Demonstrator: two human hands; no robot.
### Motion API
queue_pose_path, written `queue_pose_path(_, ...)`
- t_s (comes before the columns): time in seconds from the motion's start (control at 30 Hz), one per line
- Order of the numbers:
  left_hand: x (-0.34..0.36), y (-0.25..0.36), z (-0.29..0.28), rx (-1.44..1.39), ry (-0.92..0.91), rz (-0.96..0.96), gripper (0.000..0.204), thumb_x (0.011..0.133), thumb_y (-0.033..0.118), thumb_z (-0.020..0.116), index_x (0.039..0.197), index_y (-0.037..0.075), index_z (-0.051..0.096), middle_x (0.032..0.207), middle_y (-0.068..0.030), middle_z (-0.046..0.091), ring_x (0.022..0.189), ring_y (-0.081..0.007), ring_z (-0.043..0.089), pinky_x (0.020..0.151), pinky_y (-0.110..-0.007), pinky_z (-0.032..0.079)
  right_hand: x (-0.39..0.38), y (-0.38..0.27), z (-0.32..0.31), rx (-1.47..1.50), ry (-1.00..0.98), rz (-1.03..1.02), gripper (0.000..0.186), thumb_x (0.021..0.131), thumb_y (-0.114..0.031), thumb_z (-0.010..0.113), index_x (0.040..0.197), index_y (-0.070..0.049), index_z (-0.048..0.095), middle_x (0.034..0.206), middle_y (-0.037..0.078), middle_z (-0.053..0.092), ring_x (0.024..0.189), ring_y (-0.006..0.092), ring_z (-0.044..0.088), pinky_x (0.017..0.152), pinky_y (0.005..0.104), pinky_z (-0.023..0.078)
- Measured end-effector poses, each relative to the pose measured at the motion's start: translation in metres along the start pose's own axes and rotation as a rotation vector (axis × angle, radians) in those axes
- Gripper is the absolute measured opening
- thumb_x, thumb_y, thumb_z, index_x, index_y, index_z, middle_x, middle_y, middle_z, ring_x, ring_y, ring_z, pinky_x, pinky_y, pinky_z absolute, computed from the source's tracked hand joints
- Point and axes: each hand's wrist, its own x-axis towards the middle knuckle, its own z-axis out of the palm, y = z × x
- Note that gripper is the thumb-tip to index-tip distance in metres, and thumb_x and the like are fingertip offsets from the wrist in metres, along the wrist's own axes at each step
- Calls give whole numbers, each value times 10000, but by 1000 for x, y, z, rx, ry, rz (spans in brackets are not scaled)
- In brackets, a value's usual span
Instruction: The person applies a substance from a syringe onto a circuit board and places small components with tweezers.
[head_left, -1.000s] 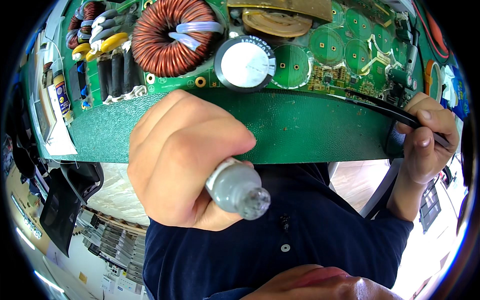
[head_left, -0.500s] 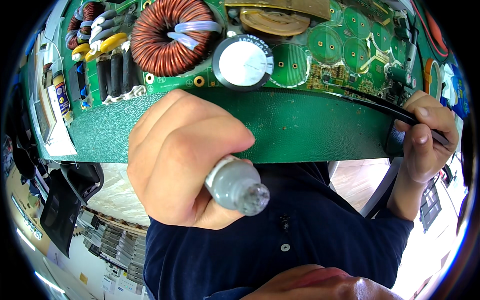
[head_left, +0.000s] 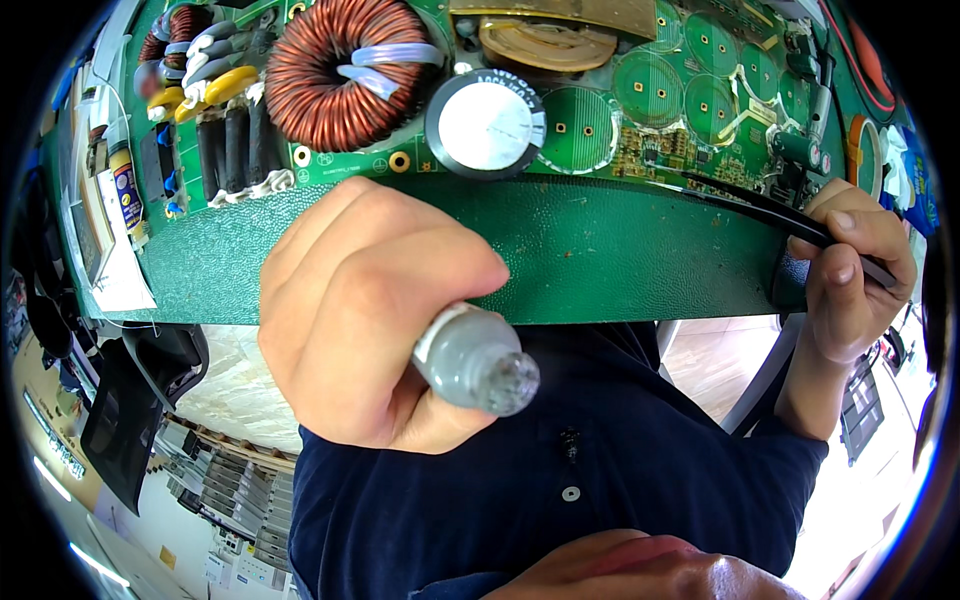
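Grey bottle (head_left: 465, 350), small and translucent, is held in the left hand (head_left: 365, 310) in front of the dark shirt (head_left: 660, 470), below the near edge of the green mat (head_left: 610, 260). Left hand is closed in a fist around the bottle body; the rounded, clear-looking end projects past the fingers toward the wearer, and a pale label shows in part at the grip. Right hand (head_left: 855, 265) grips black tweezers (head_left: 765, 212) between thumb and fingers at the mat's right side. The slender prongs point left, toward the near edge of the circuit board (head_left: 575, 150); whether they touch it cannot be determined. Mounted on the board are a copper-wound coil (head_left: 310, 90) and, just right of it, a round capacitor (head_left: 487, 125) with a silver top and black rim.
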Motion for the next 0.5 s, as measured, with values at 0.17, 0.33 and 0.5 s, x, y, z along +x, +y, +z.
queue_pose_path(0.17, 0, -4, 7, -19, 101, 49, 218, 699, 87, 569, 862, -35, 490, 645, -113, 484, 556, -155, 428, 528, -270, 334, -2, -1, 0, -7, 26, 26, 192, 801, -133, 629, 911, 9, 562, 677, 121, 559, 573, 162, 536, 541, 235, 404)
queue_pose_path(0.33, 0, -5, 10, -25, 154, 70, 219, 676, 88, 582, 832, -45, 503, 622, -110, 482, 539, -155, 429, 515, -267, 326, -2, -1, 0, -7, 28, 29, 193, 799, -134, 630, 907, 11, 564, 678, 122, 556, 569, 162, 535, 541, 237, 406)
queue_pose_path(0.5, 0, -5, 10, -26, 152, 73, 221, 680, 90, 584, 835, -46, 503, 621, -108, 483, 539, -155, 431, 515, -268, 326, -2, 0, 0, 2, 31, 26, 199, 799, -135, 631, 912, 14, 561, 681, 122, 555, 567, 163, 531, 537, 237, 406)
